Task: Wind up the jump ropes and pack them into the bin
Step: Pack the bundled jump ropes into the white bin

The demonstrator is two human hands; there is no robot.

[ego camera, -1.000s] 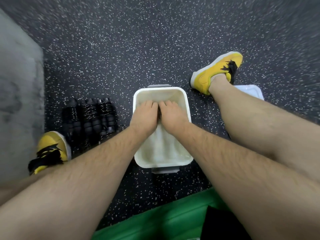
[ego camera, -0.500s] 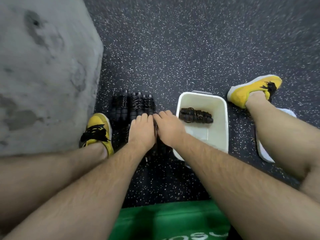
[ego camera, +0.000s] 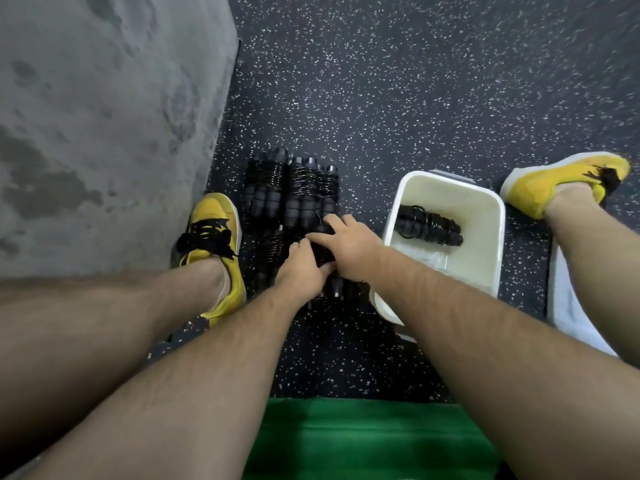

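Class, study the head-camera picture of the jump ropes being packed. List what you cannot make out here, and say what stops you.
All in the head view:
- Bundle under the hands: the left hand and right hand cover most of the wound jump rope.
- White bin: the right forearm hides its near corner.
- Count of ropes on the floor: black on dark, and they merge.
- White lid: the right leg covers most of it.

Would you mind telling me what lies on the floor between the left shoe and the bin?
In the head view, wound jump ropes lie between the left shoe and the bin, with both hands on one bundle.
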